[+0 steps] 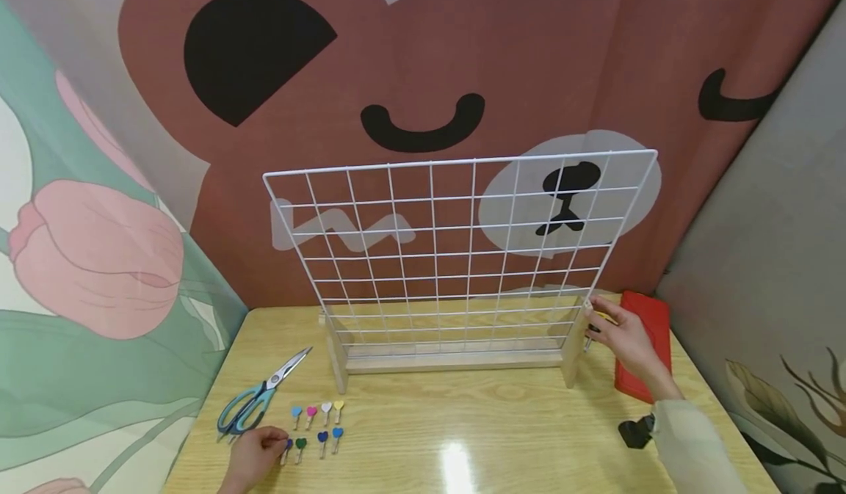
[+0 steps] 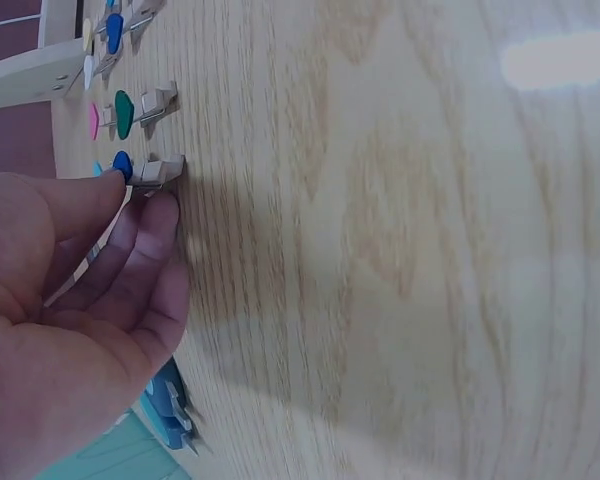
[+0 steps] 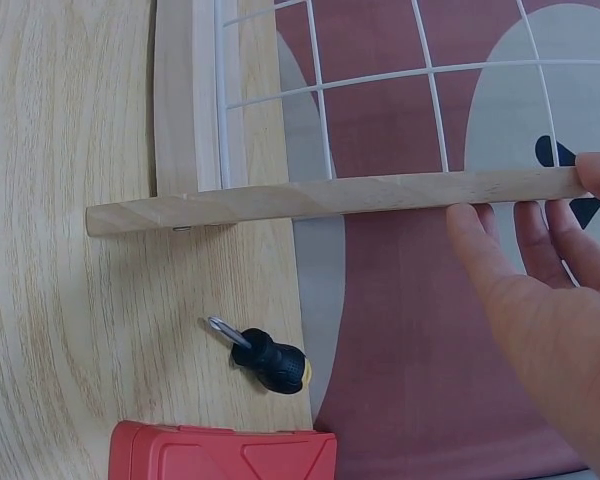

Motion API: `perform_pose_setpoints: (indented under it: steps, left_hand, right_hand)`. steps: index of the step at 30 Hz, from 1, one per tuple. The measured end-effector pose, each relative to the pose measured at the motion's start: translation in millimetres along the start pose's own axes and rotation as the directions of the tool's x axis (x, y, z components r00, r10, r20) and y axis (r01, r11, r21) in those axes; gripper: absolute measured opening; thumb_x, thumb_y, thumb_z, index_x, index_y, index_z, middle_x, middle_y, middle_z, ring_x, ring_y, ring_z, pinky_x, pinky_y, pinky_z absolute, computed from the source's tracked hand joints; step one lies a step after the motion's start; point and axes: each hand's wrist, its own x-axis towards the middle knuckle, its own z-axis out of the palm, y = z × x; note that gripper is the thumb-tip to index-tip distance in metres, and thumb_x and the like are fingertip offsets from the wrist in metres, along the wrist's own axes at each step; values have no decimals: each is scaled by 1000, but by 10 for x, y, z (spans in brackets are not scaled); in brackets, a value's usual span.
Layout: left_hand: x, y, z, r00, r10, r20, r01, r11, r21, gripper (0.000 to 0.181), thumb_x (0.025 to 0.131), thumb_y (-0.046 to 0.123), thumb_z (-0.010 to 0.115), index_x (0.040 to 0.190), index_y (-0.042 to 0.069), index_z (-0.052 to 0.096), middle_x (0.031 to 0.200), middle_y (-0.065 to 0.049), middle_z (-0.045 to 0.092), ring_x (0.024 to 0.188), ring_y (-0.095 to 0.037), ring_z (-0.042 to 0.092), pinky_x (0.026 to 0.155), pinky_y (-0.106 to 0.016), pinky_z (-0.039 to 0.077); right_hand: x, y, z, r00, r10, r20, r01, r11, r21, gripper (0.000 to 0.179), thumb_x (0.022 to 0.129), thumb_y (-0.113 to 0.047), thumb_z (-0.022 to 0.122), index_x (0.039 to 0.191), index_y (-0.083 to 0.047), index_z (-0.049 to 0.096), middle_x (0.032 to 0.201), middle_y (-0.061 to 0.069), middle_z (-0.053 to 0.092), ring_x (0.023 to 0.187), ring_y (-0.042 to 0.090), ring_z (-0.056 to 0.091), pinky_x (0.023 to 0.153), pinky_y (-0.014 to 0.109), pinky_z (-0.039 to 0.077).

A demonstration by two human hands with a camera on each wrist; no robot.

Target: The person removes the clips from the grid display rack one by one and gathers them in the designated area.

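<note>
My left hand (image 1: 254,453) pinches a small wooden clothespin with a dark blue heart (image 2: 122,165), between thumb and fingers at the table's near left. Beside it lie several more heart clothespins in two rows, among them a green one (image 1: 301,444) and a pink one (image 1: 311,412). A white wire grid (image 1: 432,230) stands upright in a wooden frame. On the right, my right hand (image 1: 624,336) grips the upper end of the frame's wooden side post (image 3: 330,195), the thumb at its top and fingers against its outer side.
Scissors with blue handles (image 1: 246,409) lie left of the clothespins. A stubby black screwdriver (image 3: 272,362) and a red case (image 3: 220,455) lie on the wood-grain table (image 1: 410,424) outside the right post. A printed curtain (image 1: 317,142) hangs behind the grid.
</note>
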Motion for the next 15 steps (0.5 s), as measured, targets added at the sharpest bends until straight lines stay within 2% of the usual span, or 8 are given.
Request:
perform_pose_setpoints:
  steps: [6, 8, 12, 15]
  left_hand:
    - [11, 25, 21, 1000, 20, -4, -20, 1000, 17, 5, 81, 4, 71, 82, -1, 70, 74, 0, 66, 65, -12, 57, 57, -27, 45]
    - [18, 36, 35, 1000, -1, 9, 1, 1000, 25, 5, 83, 3, 70, 82, -2, 70, 73, 0, 65, 65, -12, 55, 57, -27, 44]
    - [26, 52, 61, 996, -81, 39, 80, 997, 22, 4, 85, 0, 66, 84, -1, 69, 72, 2, 62, 64, -12, 52, 56, -28, 43]
    - [33, 66, 71, 995, -97, 31, 96, 995, 15, 3, 85, 1, 66, 85, 0, 69, 72, 1, 62, 64, -12, 52, 56, -28, 43]
  right_hand:
    - [13, -16, 17, 1000, 11, -9, -11, 1000, 10, 66, 101, -29, 51, 147, 10, 24, 144, 29, 28, 98, -11, 54, 83, 23, 52]
    - [13, -21, 21, 1000, 12, -10, -12, 1000, 11, 65, 100, -29, 51, 147, 9, 24, 144, 28, 28, 98, -11, 54, 84, 23, 52]
    - [8, -13, 22, 1000, 18, -5, -18, 1000, 12, 65, 101, -27, 51, 147, 9, 24, 144, 29, 28, 98, -11, 54, 82, 22, 52]
    - [6, -7, 13, 1000, 18, -12, -18, 1000, 13, 65, 101, -27, 51, 147, 9, 24, 143, 28, 28, 97, -11, 54, 81, 21, 52]
